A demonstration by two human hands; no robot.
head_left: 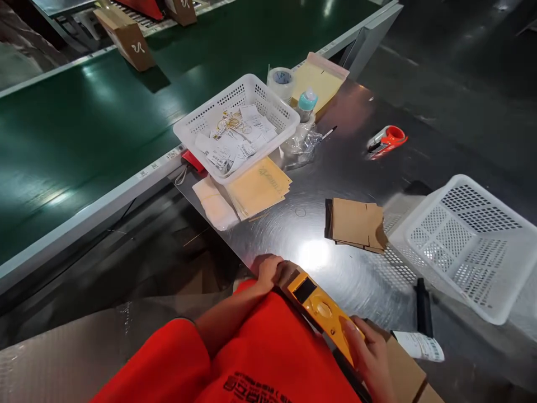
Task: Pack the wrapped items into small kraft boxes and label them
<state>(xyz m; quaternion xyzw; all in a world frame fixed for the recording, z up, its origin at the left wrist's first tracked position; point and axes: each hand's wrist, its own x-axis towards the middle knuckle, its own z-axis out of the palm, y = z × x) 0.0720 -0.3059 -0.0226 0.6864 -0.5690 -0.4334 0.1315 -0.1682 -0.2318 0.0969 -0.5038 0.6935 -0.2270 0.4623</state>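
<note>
Close to my body, my right hand (369, 355) is closed on a yellow multimeter (325, 313) with a dark screen and a round dial. The meter lies slanted over brown cardboard (405, 366), which shows beyond my right hand and at the meter's far end. My left hand (268, 272) is closed on the cardboard's upper left end, its fingers partly hidden. A black rod-like object (423, 308) and a curled printed label (419, 346) lie right of my right hand. Ahead lies a stack of flat brown cardboard (356, 223).
A white basket (188, 131) with paper slips stands by the green conveyor (210, 50). Another white basket (474, 240) sits at right. On the metal table (277, 235) are envelopes (258, 187), a tape dispenser (386, 141), tape rolls (281, 81) and a teal-capped bottle (307, 101).
</note>
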